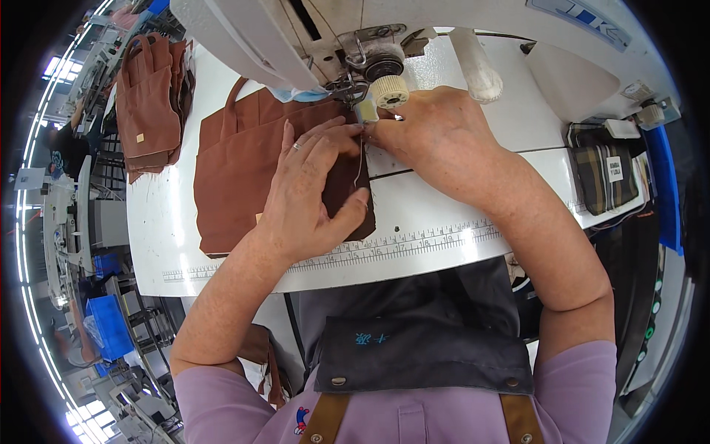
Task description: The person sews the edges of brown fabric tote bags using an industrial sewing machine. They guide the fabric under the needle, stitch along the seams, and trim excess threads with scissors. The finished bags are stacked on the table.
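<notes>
White worktop (421, 211), brown bag (235, 166) flat under my spread left hand (307, 174); its right edge runs away toward the sewing machine (237, 37); right hand (440, 133) sits nearer that end, can't tell what it's pinching.

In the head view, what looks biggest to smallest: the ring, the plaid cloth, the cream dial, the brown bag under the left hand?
1. Brown bag
2. Plaid cloth
3. Cream dial
4. Ring

A blue bin (115, 325) is left of the white table (159, 229). Checked cloth (589, 189) is by the table's right end.
</notes>
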`<state>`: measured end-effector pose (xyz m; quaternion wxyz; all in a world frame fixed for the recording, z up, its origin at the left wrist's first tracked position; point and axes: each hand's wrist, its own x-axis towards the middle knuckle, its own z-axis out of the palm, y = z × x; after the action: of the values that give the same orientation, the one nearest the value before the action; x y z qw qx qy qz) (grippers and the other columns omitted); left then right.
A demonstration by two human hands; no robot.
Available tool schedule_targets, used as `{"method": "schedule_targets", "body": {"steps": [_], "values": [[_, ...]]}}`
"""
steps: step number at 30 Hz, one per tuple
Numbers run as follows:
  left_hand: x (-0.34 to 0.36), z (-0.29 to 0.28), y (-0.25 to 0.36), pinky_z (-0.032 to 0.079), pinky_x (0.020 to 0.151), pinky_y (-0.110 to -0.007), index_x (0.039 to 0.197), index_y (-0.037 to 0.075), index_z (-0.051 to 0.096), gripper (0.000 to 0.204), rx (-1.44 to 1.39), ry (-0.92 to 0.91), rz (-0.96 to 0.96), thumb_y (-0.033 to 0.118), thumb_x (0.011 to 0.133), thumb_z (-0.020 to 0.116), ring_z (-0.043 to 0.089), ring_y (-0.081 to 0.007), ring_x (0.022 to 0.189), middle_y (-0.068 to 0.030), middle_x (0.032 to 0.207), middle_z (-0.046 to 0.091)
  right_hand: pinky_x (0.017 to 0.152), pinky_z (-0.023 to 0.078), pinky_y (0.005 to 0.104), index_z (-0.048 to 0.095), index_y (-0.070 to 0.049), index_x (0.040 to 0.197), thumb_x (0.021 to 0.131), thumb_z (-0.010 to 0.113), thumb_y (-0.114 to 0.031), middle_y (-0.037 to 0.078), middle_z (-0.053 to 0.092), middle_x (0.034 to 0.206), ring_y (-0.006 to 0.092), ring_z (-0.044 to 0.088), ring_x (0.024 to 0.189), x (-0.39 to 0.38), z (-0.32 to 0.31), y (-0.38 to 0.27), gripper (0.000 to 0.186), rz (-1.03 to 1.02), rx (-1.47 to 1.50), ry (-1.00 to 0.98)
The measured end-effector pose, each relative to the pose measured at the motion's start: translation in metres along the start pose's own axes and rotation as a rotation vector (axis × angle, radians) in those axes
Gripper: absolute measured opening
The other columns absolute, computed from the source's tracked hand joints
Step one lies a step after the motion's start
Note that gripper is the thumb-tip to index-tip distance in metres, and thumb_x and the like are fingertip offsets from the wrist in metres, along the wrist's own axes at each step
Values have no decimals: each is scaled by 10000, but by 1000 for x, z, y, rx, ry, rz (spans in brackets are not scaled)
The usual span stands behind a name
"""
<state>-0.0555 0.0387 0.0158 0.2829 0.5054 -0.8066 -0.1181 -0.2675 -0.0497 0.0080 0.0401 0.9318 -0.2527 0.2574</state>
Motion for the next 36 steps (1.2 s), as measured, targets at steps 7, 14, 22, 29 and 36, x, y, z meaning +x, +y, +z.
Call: {"method": "schedule_targets", "body": {"steps": [7, 14, 22, 29, 36], "values": [[0, -2, 8, 301, 1197, -649, 1334, 32, 621, 619, 257, -39, 10, 125, 723, 655, 563, -379, 1335, -154, 1348, 648, 602, 558, 385, 720, -80, 793, 763, 691, -113, 57, 635, 841, 237, 706, 747, 2, 0, -2, 53, -15, -8, 2], [12, -10, 23, 318, 1210, -627, 1205, 29, 705, 567, 387, -76, -9, 77, 649, 606, 613, -331, 1258, -96, 1287, 690, 609, 557, 389, 713, -75, 801, 766, 691, -108, 68, 630, 834, 242, 705, 747, 0, 1, -1, 53, -21, 8, 29], [9, -8, 21, 309, 1223, -609, 1171, 20, 724, 570, 392, -65, -53, 72, 623, 579, 621, -332, 1244, -93, 1262, 706, 619, 554, 400, 721, -82, 816, 780, 685, -116, 67, 636, 839, 249, 711, 765, 0, 0, -2, 61, -6, 15, 7], [16, -20, 22, 302, 1224, -611, 1168, 26, 735, 527, 415, -162, -33, 127, 661, 634, 615, -320, 1267, -97, 1278, 700, 628, 549, 417, 728, -96, 847, 818, 692, -155, 64, 637, 839, 252, 707, 762, -1, 1, -1, 75, 14, 59, 10], [-2, -16, 11, 292, 1221, -621, 1296, 30, 667, 625, 341, -105, 69, 263, 722, 744, 560, -355, 1356, -109, 1391, 642, 648, 547, 426, 756, -130, 941, 779, 779, -222, 47, 650, 857, 279, 692, 746, -4, -2, 10, 188, 140, 260, 83]]}}
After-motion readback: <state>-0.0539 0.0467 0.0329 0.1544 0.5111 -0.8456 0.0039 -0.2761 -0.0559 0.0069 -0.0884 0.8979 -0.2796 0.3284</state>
